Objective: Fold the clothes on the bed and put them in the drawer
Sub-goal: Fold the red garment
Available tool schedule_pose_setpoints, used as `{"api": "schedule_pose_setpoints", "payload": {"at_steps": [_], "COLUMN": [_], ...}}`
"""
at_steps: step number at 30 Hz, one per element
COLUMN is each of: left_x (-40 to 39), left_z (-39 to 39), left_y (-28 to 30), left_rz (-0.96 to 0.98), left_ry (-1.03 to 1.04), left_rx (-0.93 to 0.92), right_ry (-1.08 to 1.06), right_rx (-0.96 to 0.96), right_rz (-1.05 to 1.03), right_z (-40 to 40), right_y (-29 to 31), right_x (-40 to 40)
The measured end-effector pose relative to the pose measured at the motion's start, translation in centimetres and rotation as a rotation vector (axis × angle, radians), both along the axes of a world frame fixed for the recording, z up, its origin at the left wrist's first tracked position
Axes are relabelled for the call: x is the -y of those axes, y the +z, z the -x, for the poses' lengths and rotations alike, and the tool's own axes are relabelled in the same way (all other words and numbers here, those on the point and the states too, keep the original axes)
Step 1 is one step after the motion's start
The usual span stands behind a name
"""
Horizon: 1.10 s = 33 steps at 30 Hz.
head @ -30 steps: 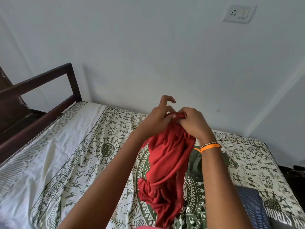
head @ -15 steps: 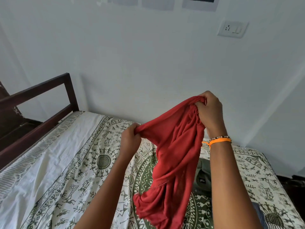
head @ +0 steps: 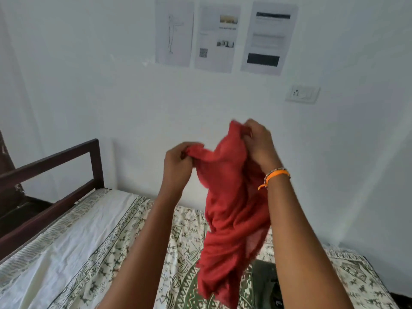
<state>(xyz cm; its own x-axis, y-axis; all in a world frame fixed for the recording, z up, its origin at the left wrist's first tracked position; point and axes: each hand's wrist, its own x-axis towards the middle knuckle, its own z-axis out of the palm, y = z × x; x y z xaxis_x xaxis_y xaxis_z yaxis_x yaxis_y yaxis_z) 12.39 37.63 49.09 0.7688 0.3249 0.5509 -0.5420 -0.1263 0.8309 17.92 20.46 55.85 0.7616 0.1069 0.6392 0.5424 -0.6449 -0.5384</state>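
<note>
A thin red garment (head: 231, 210) hangs bunched in the air above the bed (head: 93, 248). My left hand (head: 178, 166) grips its upper edge at the left. My right hand (head: 258, 143), with an orange band at the wrist, pinches the top of the cloth higher up and to the right. The lower part of the garment dangles between my forearms, clear of the patterned bedsheet. A dark green garment (head: 266, 284) lies on the bed behind my right forearm, partly hidden. No drawer is in view.
A dark wooden bed frame rail (head: 51, 166) runs along the left. The white wall (head: 111, 85) is close behind, with three paper sheets (head: 219, 39) and a switch plate (head: 302, 93) on it. The bedsheet's white part lies at the left.
Both hands have lifted the red garment higher and come closer together; the view has tilted up, showing the papers on the wall. The cloth's lower end has risen off the bed.
</note>
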Motion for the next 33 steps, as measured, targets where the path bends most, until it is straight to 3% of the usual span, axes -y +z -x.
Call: {"api": "schedule_pose_setpoints", "payload": {"at_steps": [2,4,6,8,9,12,17,20,22,26,30,33], "left_x": [-0.7,-1.4,-2.0,-2.3,-2.4,-2.7,-3.6,-3.7,-4.0,-4.6,-4.3,-2.8], "left_z": [0.2,0.2,0.0,0.0,0.0,0.4,1.7,1.8,1.0,0.0,1.3,2.0], "left_y": [-0.1,0.3,1.1,1.7,1.9,2.0,2.4,2.6,1.8,-3.3,-8.6,-11.4], "left_rz": [0.026,0.138,0.290,0.379,0.415,0.509,0.473,0.565,0.630,0.667,0.665,0.607], "left_ry": [0.045,0.120,0.194,0.239,0.231,0.174,0.174,0.074,0.035,0.031,0.141,0.004], "left_rx": [0.001,0.054,0.145,0.209,0.228,0.192,0.214,0.194,-0.029,-0.554,-0.747,-0.870], "right_ry": [-0.050,-0.138,-0.097,-0.040,-0.009,-0.004,0.107,0.280,0.347,0.156,0.075,0.023], "right_rx": [0.008,0.198,0.421,0.565,0.548,0.268,0.327,0.155,-0.099,-0.425,-0.673,-0.855], "right_rz": [-0.097,-0.279,-0.454,-0.497,-0.444,-0.128,-0.323,-0.347,-0.271,-0.201,-0.315,-0.488], "right_z": [-0.9,-0.6,0.2,0.9,1.1,1.1,3.1,2.3,0.0,-4.9,-6.3,-5.7], "right_y": [0.0,1.7,3.6,4.0,4.0,3.4,4.9,5.0,4.0,-1.2,-6.8,-10.4], "right_x": [0.5,1.3,1.4,0.9,0.6,0.8,2.2,1.6,0.6,0.0,-0.6,-1.8]}}
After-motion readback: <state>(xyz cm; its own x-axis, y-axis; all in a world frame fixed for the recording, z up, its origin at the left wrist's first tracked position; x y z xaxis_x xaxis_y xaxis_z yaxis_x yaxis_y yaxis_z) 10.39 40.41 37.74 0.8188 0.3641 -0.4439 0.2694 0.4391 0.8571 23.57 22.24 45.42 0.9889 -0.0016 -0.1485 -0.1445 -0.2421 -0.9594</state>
